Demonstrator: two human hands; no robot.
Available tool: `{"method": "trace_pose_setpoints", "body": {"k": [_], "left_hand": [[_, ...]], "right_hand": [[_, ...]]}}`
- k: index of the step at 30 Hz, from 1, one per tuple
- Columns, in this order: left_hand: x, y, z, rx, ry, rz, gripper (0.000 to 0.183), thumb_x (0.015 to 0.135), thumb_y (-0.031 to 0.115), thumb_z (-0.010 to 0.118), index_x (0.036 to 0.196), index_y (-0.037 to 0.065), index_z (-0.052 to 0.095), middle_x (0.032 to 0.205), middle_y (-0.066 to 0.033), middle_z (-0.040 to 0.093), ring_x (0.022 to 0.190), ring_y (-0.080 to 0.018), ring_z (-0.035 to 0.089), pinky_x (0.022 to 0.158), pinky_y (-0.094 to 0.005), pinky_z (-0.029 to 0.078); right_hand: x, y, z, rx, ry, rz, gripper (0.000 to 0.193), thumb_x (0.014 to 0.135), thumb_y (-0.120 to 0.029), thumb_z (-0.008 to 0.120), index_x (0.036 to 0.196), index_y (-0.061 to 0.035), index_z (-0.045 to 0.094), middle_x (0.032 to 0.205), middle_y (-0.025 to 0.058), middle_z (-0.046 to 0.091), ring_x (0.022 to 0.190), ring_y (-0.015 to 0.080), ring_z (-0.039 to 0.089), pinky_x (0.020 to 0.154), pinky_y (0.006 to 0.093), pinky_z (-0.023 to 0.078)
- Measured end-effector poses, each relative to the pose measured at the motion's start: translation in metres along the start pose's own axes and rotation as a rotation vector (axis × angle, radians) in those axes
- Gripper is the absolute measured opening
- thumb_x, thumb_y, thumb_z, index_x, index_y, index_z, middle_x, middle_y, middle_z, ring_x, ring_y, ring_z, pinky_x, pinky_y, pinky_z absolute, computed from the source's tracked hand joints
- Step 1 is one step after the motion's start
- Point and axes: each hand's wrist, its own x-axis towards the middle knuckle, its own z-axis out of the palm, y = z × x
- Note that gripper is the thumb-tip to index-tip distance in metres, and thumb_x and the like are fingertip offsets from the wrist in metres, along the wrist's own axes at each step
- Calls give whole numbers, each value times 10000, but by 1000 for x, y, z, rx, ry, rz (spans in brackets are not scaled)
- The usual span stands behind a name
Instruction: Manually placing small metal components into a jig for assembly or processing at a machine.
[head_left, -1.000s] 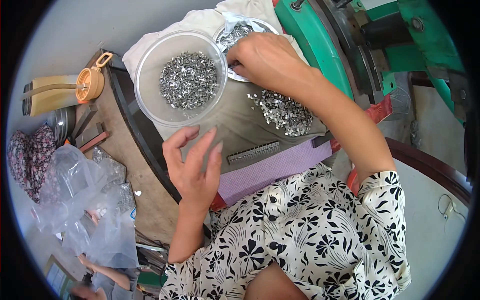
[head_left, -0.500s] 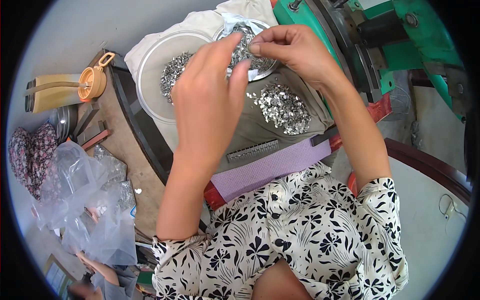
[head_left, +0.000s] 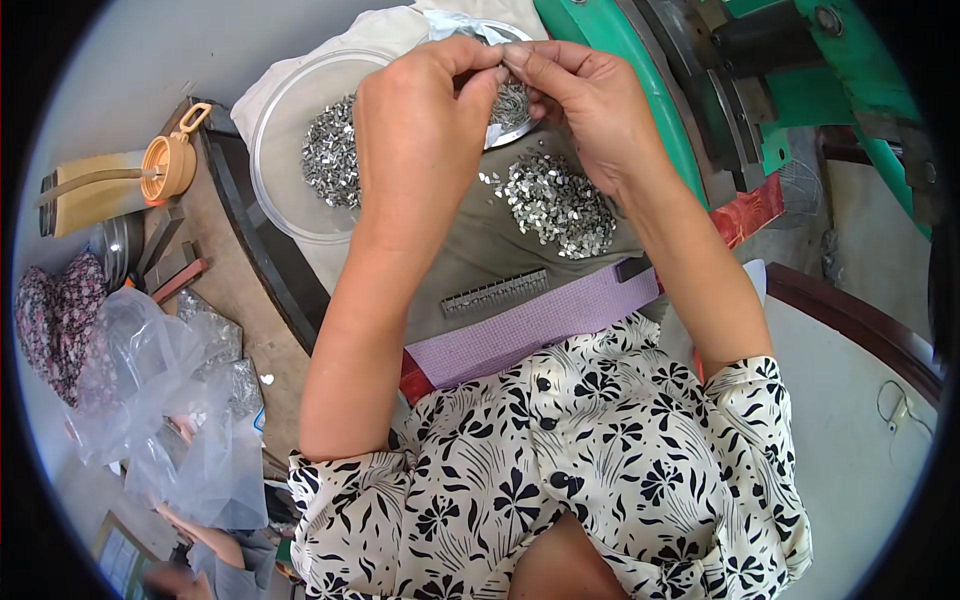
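Observation:
Above the worktop my left hand and my right hand meet fingertip to fingertip, both pinched. Whatever lies between the fingertips is too small or hidden to name. Just beyond them a round dish holds thin shiny metal pins, partly covered by my hands. Beside my left hand a wide clear tray carries a heap of small silvery metal pieces. A loose pile of flat shiny metal bits lies on the cloth below my right hand. Nearer me rests a narrow metal rack with a row of pins.
A green machine stands at the right. Along the near edge runs a purple textured strip. To the left are an orange-lidded bottle, metal bars and plastic bags. Another person's arm shows at the lower left.
My left hand has moved up and its fingers have closed from apart to a pinch. It now meets my right hand's fingertips. The whole view has shifted slightly.

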Motion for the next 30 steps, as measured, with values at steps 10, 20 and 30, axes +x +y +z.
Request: {"method": "trace_pose_setpoints", "body": {"k": [10, 20, 30], "left_hand": [[3, 3, 0, 116, -24, -24, 111, 821, 109, 670, 877, 24, 715, 715, -153, 682, 634, -301, 669, 605, -387, 520], [-6, 3, -13, 97, -30, -25, 129, 810, 110, 729, 891, 12, 711, 718, -128, 697, 660, -298, 686, 629, -389, 536], [-41, -4, -38, 188, 5, 269, 291, 798, -15, 721, 1083, 37, 700, 1047, -149, 685, 892, -325, 661, 772, -390, 532]], "right_hand": [[-5, 4, -1, -122, 29, -9, 288, 935, -236, 708, 1071, 16, 744, 850, 14, 690, 726, 68, 573, 642, 226, 499], [-2, 2, -6, -53, -67, 85, 232, 868, -258, 782, 959, -45, 772, 820, -32, 680, 734, 24, 543, 616, 208, 405], [-45, -10, -16, -805, -268, -307, 82, 793, -102, 752, 841, -44, 720, 841, 60, 631, 788, 209, 609, 701, 311, 481]]}}
